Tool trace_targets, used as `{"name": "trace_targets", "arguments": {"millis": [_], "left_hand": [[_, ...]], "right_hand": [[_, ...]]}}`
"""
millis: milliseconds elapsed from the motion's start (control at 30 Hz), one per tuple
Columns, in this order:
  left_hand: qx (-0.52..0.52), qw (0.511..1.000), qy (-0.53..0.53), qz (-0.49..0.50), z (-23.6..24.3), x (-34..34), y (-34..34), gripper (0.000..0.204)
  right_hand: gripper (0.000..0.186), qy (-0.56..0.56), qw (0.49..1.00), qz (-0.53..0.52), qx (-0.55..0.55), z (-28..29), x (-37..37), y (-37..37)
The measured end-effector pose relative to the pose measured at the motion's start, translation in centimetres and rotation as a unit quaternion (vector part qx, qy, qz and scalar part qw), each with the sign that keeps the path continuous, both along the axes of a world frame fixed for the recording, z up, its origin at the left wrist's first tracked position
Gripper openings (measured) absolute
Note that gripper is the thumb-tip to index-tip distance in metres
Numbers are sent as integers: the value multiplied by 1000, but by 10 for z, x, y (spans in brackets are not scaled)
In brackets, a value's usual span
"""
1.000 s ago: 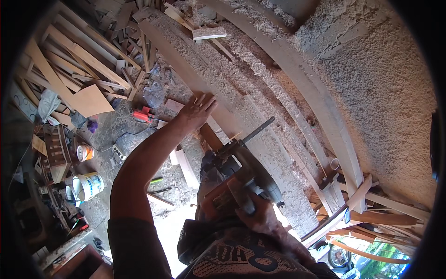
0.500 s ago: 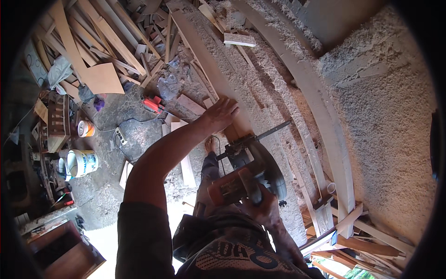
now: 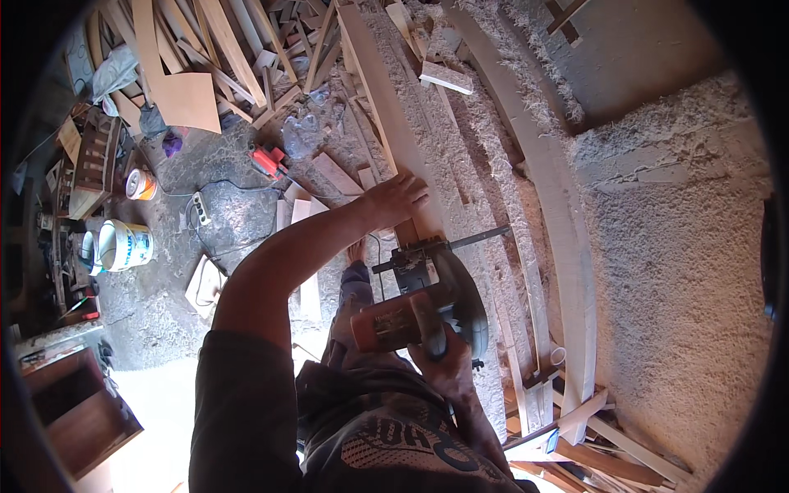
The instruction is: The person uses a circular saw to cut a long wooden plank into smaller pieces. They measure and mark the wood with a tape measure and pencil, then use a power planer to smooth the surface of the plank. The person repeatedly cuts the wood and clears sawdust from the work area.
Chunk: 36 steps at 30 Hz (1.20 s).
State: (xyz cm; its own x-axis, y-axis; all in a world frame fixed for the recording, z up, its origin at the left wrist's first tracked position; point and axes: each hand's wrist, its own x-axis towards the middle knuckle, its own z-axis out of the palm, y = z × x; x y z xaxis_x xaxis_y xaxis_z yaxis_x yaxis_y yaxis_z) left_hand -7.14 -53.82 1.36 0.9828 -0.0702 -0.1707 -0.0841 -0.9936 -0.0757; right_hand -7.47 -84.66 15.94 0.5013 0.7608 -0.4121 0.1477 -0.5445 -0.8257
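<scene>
A long narrow wooden board (image 3: 386, 107) runs away from me, with my left hand (image 3: 399, 201) laid across it and its fingers curled over the top. Just nearer to me, a circular saw (image 3: 466, 304) with an orange-red motor housing and dark guard sits at the board's near part. My right hand (image 3: 448, 366) is wrapped round the saw's rear handle. From the saw's base a metal guide bar (image 3: 481, 236) sticks out to the right. The blade and the place where it meets the wood are hidden beneath the saw.
Shavings cover the bench and boards at right, beside a long curved plank (image 3: 567, 214). On the floor at left lie a red power tool (image 3: 268, 161), a power strip (image 3: 201, 209) with cords, and white buckets (image 3: 126, 245). Offcuts (image 3: 222, 49) are piled at far left.
The whole view has shifted and turned a little, so the floor items appear further up and left. My hands keep about the same places on the board and the saw.
</scene>
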Motion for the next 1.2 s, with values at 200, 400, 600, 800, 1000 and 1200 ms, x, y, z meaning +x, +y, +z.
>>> {"name": "trace_targets", "arguments": {"millis": [200, 400, 600, 800, 1000, 1200], "left_hand": [[17, 1000, 15, -15, -5, 1, 5, 54], [18, 999, 35, -15, 4, 1, 7, 54], [3, 999, 32, -10, 11, 2, 7, 56], [36, 999, -16, -22, -7, -1, 8, 57], [34, 999, -3, -21, -10, 0, 9, 56], [69, 995, -63, -47, -38, -2, 20, 49]], "right_hand": [[53, -6, 1000, 19, 11, -11, 4, -3], [53, -7, 999, 30, 22, -9, 11, -1], [52, -4, 999, 31, 19, -11, 7, -2], [40, -20, 999, 6, 49, -16, 4, -3], [40, -15, 999, 13, 29, -13, 6, 0], [45, -7, 999, 17, 35, -9, 8, 11]]}}
